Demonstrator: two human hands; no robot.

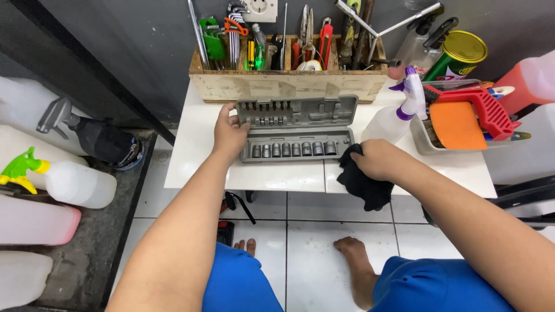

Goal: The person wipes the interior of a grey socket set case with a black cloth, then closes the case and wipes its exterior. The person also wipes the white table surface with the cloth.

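bare white tabletop (191, 156) left of socket case (296, 128), wooden tool crate (287, 85) behind, spray bottle (399, 112) right

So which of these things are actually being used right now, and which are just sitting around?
In use:
left hand on the open grey socket case
right hand gripping a black cloth

Lying about:
wooden tool box
spray bottle
green can
orange scraper

Bright, even overhead light; soft shadows; mild glare on white table (191, 162); wide-angle edge distortion; sharp.
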